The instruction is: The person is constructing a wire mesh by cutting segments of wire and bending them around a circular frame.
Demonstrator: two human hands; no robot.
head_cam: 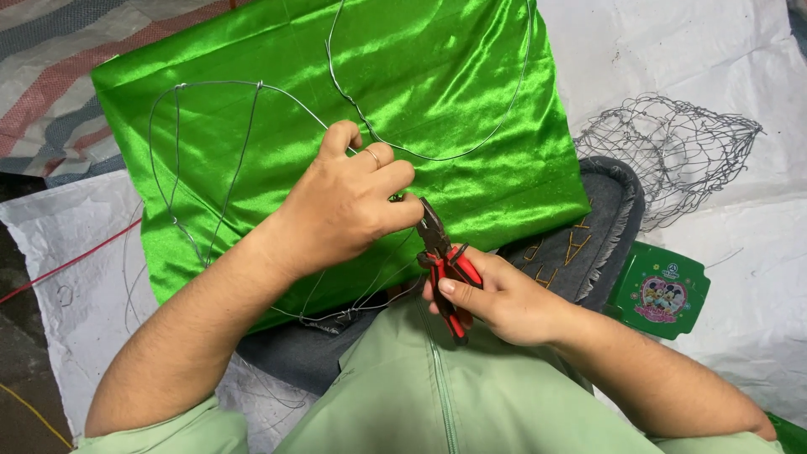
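The right hand (pixel 504 298) grips red-handled pliers (pixel 444 265), long axis slanting, nose pointing up-left to the wire (pixel 252 126). The left hand (pixel 349 206) pinches that wire closed over green cloth (pixel 462 101).

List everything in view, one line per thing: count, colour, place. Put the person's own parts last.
satin cloth: 1, bright green, centre
wire frame: 1, grey, on the cloth
wire mesh basket: 1, grey, upper right
plastic lid: 1, green, right
denim cushion: 1, grey, under the cloth's right edge
woven sheet: 1, white, underneath
pliers: 1, red and black handles, in right hand
left hand: 1, pinching wire at the plier tip
right hand: 1, gripping pliers
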